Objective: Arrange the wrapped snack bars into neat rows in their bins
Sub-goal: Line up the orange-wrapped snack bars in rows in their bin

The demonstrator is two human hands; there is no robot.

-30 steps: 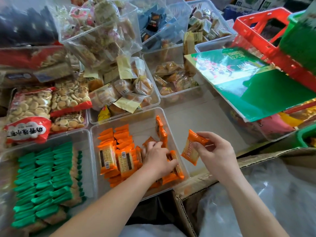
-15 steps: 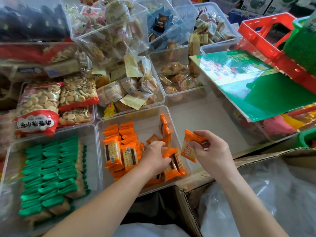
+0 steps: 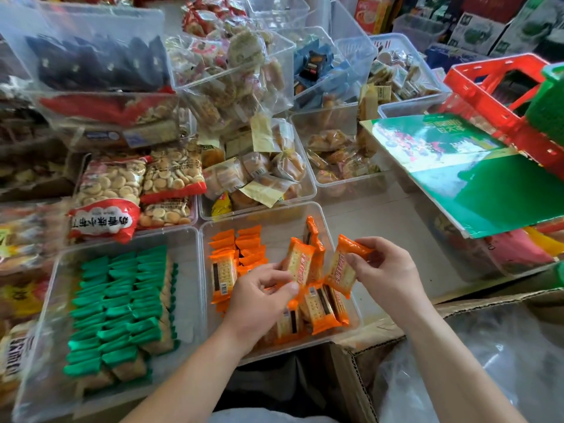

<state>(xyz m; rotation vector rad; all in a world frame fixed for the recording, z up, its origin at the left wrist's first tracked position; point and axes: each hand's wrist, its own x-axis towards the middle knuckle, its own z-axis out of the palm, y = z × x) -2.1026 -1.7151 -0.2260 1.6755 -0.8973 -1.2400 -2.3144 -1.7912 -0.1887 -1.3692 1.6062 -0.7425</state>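
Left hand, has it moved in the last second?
Yes. The left hand has shifted left, from the right side of the clear bin toward its middle, and now holds up an orange snack bar.

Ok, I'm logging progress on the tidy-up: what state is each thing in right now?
Left hand: pinching an orange bar.
Right hand: pinching a second orange bar.
Orange bin: rows at left, loose bars at right.
Green bars: lying in neat rows.

Near centre: bin (image 3: 283, 230) with loose bars (image 3: 320, 309). Above it, left hand (image 3: 259, 297) pinching one bar (image 3: 297, 261), right hand (image 3: 386, 270) another bar (image 3: 340, 270). Left alongside: bin of rowed bars (image 3: 187, 315). Behind: bun bin (image 3: 311, 190). Near right: cardboard box (image 3: 345, 370).
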